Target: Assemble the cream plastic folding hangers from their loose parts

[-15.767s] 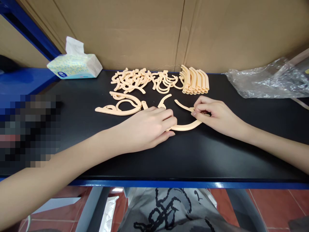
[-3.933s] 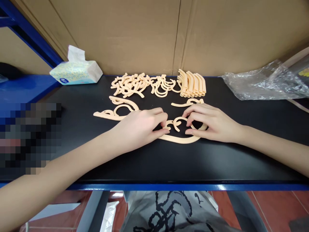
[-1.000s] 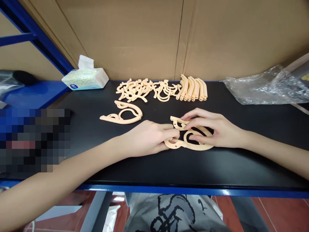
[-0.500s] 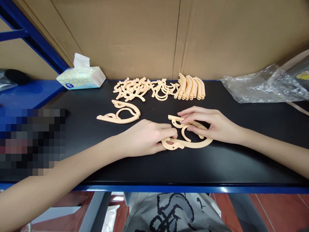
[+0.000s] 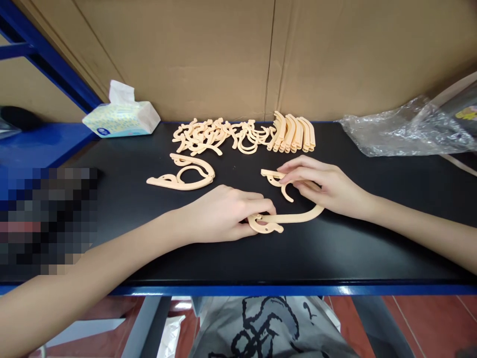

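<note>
A cream curved plastic assembly [image 5: 288,218] lies on the black table [image 5: 238,253] in front of me. My left hand [image 5: 227,214] pinches its left end, fingers closed on the rounded tab. My right hand [image 5: 322,186] grips the upper hooked piece [image 5: 274,177] of the same assembly, fingers curled around it. A matching finished assembly [image 5: 182,175] lies to the left, untouched.
A pile of loose cream curved pieces [image 5: 219,134] and a stacked row of them [image 5: 294,133] sit at the back. A tissue box [image 5: 121,117] stands back left, a crumpled clear plastic bag [image 5: 410,127] back right. Cardboard forms the back wall.
My right hand has lifted the upper hooked piece slightly back and up; the assembly's arc has opened out. My left hand has stayed on the left end.
</note>
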The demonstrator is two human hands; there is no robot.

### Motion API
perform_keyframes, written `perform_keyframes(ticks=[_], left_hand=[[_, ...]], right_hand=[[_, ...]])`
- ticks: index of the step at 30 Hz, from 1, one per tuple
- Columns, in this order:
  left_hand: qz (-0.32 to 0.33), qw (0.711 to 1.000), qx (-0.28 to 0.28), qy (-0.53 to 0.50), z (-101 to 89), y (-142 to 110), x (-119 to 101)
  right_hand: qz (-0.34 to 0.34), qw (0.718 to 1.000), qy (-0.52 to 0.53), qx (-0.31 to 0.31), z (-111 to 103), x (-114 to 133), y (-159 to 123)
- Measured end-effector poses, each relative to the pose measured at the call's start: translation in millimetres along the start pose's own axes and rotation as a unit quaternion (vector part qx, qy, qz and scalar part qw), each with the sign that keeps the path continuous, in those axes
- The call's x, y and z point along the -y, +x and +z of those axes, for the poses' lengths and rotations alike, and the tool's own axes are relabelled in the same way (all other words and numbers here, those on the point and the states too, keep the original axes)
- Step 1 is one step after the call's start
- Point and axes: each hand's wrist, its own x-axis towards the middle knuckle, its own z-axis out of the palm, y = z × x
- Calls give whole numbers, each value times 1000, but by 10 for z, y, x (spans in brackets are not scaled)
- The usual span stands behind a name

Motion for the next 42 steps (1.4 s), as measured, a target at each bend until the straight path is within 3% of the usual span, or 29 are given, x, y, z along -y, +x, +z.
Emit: perform_keyframes(ticks=[5,10,15,19,23,30,42], left_hand=[[2,1000,-6,13,9,3,-3],[-37,992,-72,94,23,-6,62],[-56,974,-47,214,4,-5,101],[-60,968,-37,241,6,7,79],[-64,973,-33,219,-7,10,72],[-60,980,-25,187,-13,2,70],[-59,980,-29,189,7,-5,57]], right_hand=[[41,997,-67,-10,7,-30,-10],[-39,995,-86,22,-20,-5,-13],[-109,987,-114,17,-32,59,-21],[-143,987,-63,44,-32,125,-32],[-116,991,-24,65,-22,150,-27],[45,996,-68,27,-15,53,-11],[57,996,-74,-8,28,-79,-20]])
